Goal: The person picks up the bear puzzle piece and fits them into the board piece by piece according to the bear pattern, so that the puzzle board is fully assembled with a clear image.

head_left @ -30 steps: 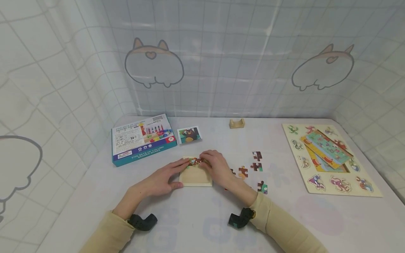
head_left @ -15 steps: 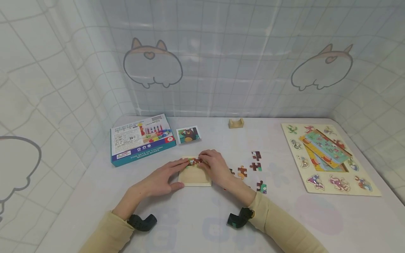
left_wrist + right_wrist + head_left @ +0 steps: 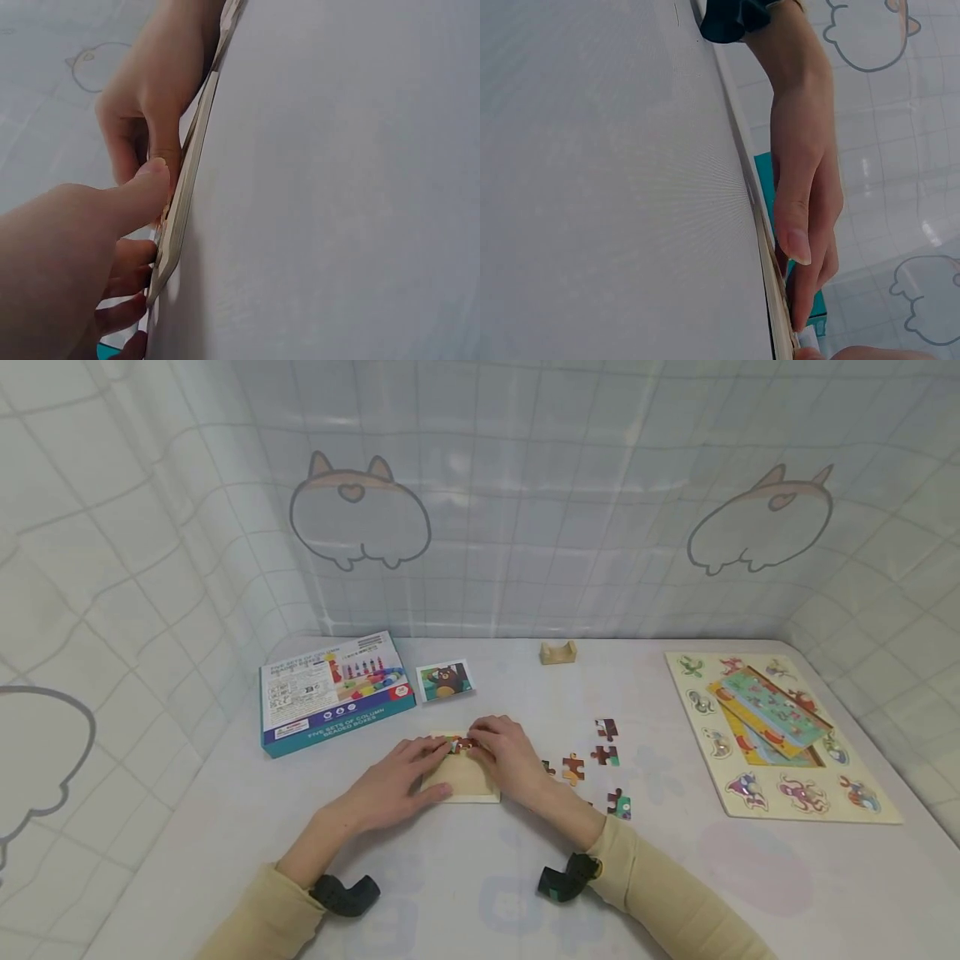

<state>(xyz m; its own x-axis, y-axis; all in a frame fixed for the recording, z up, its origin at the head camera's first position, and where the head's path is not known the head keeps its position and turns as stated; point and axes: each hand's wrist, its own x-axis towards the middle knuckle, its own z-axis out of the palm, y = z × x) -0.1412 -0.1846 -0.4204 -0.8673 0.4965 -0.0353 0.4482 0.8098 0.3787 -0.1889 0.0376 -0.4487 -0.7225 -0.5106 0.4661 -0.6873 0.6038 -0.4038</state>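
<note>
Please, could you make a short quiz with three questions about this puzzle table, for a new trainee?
1. True or false: both hands rest at the wooden puzzle tray.
2. Which lies nearest the blue box? A) the bear picture card B) the animal peg board C) the small wooden block
3. On which side of the tray do the loose puzzle pieces lie?

Key:
1. True: left hand and right hand meet at its far edge.
2. A.
3. The person's right.
</note>
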